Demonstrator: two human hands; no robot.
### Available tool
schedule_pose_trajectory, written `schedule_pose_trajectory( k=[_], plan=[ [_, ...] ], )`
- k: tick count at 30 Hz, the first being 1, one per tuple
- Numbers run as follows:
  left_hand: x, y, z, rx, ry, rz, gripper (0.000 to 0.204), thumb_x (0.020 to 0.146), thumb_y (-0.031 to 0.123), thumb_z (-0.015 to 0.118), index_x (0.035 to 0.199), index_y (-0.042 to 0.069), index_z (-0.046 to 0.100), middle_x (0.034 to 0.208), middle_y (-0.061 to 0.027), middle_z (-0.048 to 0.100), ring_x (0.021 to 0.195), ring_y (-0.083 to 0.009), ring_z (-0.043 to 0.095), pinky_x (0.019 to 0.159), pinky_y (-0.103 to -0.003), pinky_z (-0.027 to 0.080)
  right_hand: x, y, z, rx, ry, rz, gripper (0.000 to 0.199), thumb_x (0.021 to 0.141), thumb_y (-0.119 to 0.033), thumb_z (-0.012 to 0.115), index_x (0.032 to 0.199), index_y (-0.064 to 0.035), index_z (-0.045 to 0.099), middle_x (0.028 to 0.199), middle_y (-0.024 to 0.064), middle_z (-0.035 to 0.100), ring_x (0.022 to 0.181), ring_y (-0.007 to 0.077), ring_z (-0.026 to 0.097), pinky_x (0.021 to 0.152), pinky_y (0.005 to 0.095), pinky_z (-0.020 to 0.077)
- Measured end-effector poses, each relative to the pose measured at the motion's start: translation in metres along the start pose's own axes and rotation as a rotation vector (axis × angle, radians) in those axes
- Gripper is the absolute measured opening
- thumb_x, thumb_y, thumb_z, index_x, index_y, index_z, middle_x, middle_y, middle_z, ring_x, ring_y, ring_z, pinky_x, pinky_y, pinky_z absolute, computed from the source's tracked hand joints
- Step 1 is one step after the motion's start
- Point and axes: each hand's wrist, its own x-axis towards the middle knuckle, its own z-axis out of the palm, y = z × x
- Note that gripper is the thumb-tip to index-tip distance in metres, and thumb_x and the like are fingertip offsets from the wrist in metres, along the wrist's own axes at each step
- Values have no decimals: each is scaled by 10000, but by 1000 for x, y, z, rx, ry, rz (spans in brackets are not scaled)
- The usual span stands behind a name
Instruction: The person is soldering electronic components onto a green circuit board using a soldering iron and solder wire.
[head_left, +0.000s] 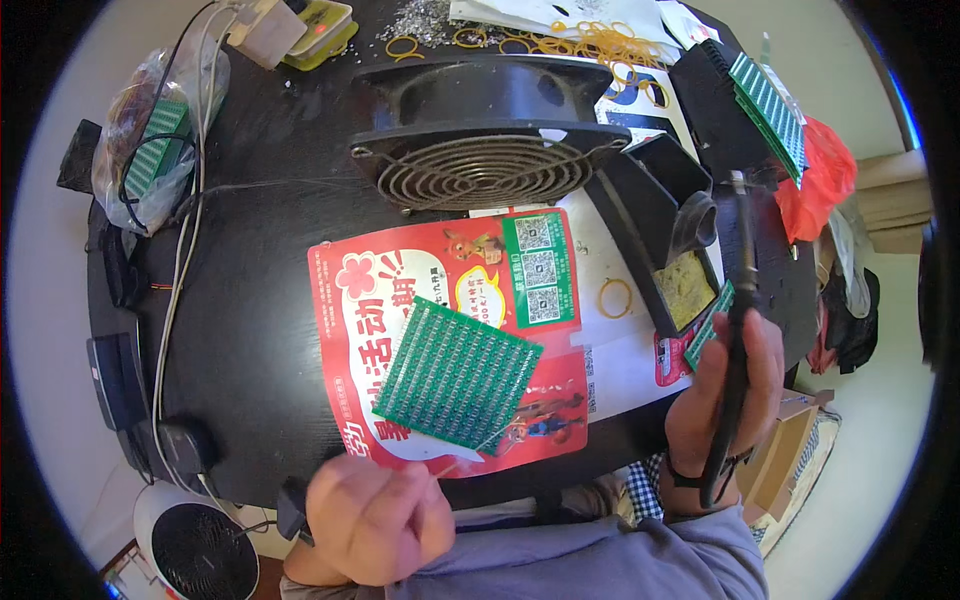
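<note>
So the dark round surface (260,330) is pretty cluttered. Top middle there's a black fan (487,135) with a wire grille, and behind it a scatter of yellow rubber bands (590,42). Upper left has a clear plastic bag (152,140) with green boards inside, plus white cables (180,260) running down the left edge. Upper right, a red bag (825,175). Bottom left, a small white heater (195,545).

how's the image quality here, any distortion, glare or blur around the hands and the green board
Head view: strong fisheye bending, with a black ring around the round picture and the table edge curved. Bright daylight; the red leaflet shows a soft sheen, and the floor at the rim is washed out. The green board is sharp; the left hand, close to the lens, is slightly soft; the right hand with the soldering iron is fairly clear.
</note>
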Motion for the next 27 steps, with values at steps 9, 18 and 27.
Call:
schedule_pose_trajectory(
  k=[9,18,27],
  plan=[
    [-3,5,14,-34,-66,-47,341,632,6,732,970,48,719,600,30,442,484,-142,384,443,-265,317,-67,-30,2,637,100,130,452,917,-379,607,1077,19,466,726,110,509,573,150,496,502,249,379],
    [-1,7,28,106,8,6,227,619,11,718,844,-4,689,610,-1,522,463,-137,438,437,-260,335,-65,-24,4,754,-236,157,427,820,-216,691,1114,24,496,776,99,568,609,206,551,574,313,446],
    [3,18,19,115,-121,-63,256,634,-9,686,887,-4,648,682,-40,539,516,-187,481,511,-311,379,-61,-21,-1,750,-372,148,497,731,-176,772,1120,14,527,830,119,604,680,281,610,622,375,495]
  ],
)
